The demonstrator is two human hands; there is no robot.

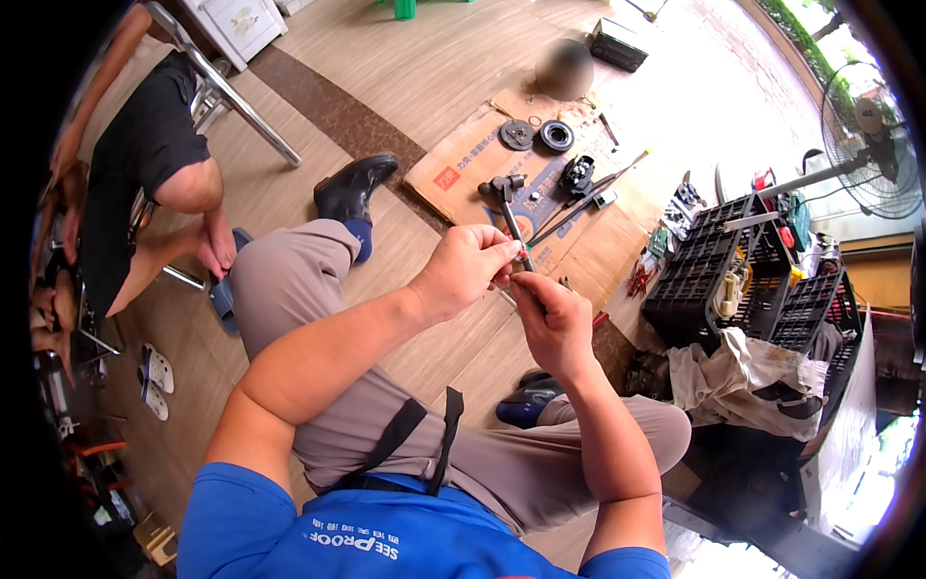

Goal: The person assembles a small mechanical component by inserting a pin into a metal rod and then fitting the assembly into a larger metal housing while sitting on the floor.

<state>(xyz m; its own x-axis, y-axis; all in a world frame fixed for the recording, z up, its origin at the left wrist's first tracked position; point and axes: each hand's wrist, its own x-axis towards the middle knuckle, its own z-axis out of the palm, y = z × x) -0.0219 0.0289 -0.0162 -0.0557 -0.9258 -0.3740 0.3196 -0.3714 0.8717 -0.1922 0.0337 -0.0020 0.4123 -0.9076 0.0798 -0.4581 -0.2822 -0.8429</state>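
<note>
In front of me my left hand (473,270) is closed, its thumb and fingers pinching a dark metal shaft (512,220) beside a small red piece (523,255). The shaft's far end has a thicker cross-shaped head. My right hand (557,321) is closed too, fingers wrapped round the shaft's near end, close to the left fingertips. Beyond the hands, on flattened cardboard (453,159), lie a dark grey disc (517,135), a black ring-shaped part (557,136), a black blocky part (578,175) and long thin dark rods (588,198). My fingers hide the shaft's near end.
Black plastic crates (714,256) with tools and a pale cloth (743,381) stand at the right, a fan (868,135) behind them. A black box (618,44) sits at the back. Another person's leg (188,183) and a metal-framed chair (246,111) are at the left.
</note>
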